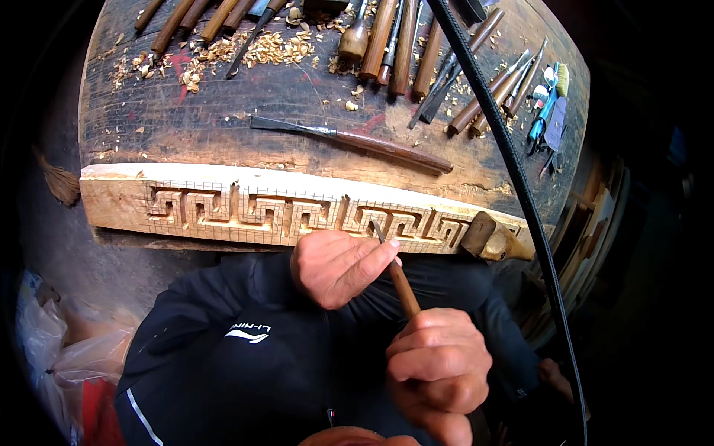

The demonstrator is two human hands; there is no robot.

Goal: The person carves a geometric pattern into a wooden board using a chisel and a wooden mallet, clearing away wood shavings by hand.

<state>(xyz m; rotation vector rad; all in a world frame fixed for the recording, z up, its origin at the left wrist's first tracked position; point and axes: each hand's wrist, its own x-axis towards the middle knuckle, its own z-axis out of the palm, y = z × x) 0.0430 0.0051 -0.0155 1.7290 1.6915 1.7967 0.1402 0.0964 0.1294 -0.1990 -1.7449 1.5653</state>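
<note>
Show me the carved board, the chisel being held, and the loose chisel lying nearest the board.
Carved board (305, 212): head view, on its carved face.
Held chisel (403, 288): head view, on its wooden handle.
Loose chisel (377, 146): head view, on its wooden handle.

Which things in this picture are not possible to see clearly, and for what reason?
All in the head view:
- Handle end of the chisel: hidden inside the right hand.
- Its cutting edge: too small to make out.
- Part of the carved board: covered by the left hand and the wooden block.
- Several tools: cut off by the upper edge.
</note>
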